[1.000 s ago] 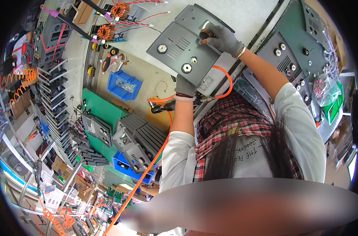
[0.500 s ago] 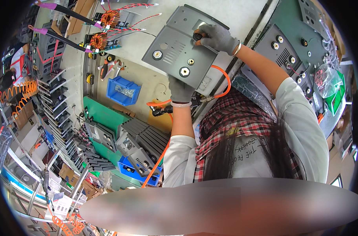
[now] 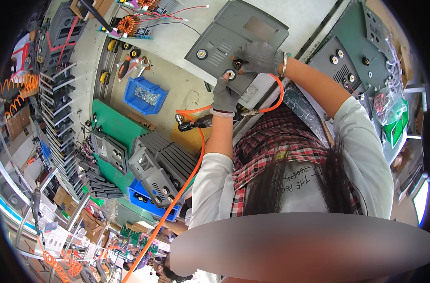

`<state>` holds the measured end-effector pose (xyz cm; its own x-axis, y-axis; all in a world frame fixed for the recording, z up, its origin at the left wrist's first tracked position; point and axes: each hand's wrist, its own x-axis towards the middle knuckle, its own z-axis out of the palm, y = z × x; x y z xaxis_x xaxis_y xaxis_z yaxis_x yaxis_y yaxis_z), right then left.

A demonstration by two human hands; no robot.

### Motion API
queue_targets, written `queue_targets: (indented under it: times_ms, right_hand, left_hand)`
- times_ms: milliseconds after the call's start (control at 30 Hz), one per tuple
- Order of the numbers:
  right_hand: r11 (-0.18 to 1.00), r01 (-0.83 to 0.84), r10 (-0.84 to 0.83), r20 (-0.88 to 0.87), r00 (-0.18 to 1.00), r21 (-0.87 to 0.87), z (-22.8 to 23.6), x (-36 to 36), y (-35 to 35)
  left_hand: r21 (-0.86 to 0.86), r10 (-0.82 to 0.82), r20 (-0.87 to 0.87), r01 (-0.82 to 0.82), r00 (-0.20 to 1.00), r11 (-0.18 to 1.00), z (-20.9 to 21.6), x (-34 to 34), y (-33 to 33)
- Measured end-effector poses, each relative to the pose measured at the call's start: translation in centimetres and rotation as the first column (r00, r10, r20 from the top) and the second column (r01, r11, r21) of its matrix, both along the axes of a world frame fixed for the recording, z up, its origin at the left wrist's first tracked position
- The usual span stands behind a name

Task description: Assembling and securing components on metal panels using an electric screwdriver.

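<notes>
Panel of grey metal [image 3: 231,34] is directly before the person, under both gloved hands; whether it lies flat or is a little raised, I cannot tell. What could go wrong is, I judge, mostly at its near edge: if the right hand turns the small dark round piece [image 3: 237,62] not straight, it could bind or drop. The panel may also swing if the left hand supports it only at one corner. The orange hose [image 3: 281,92], bending close beside this edge, could catch.

As for the grip, the right hand [image 3: 260,56] has its fingers bent nearly together and pinches the dark piece at the panel's face; I cannot tell if this piece is already seated. The left hand [image 3: 226,96] is at the near edge, with one fingertip beside the hexagonal fitting [image 3: 230,74]; its other fingers are hidden, so I cannot say how firmly it closes.

Nearer to the body than the panel, a black air tool [image 3: 191,125] lies across by the left wrist. Left of the panel is a blue bin [image 3: 138,104] with small metal parts, then a wrench [image 3: 143,66]. Farther, beyond the panel's left side, stands a copper coil [image 3: 128,24].
</notes>
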<state>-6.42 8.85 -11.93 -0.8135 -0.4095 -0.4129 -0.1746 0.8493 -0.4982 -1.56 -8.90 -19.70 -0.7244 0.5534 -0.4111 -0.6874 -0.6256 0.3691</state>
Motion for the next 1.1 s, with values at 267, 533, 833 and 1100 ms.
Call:
queue_targets:
  times_ms: [267,533,833,1100]
  right_hand:
    - [0.949,-0.129,0.119,0.050,0.992,0.289,0.3,-0.1,-1.8]
    - [0.918,0.028,-0.016,-0.034,0.999,0.396,0.1,1.5,-2.8]
    - [0.934,0.277,-0.250,0.137,0.958,-0.228,0.6,0.3,1.9]
    - [0.742,0.507,-0.396,0.322,0.860,-0.439,0.2,0.8,2.0]
  left_hand:
    - [0.061,0.010,0.078,-0.015,0.997,0.998,-0.8,0.0,-0.3]
    - [0.036,0.008,0.042,-0.009,0.999,0.999,-1.2,0.0,0.0]
    - [0.027,0.058,0.126,-0.062,0.990,0.998,-0.7,0.1,0.2]
    - [0.075,0.067,0.118,-0.076,0.991,0.994,-1.0,0.1,0.1]
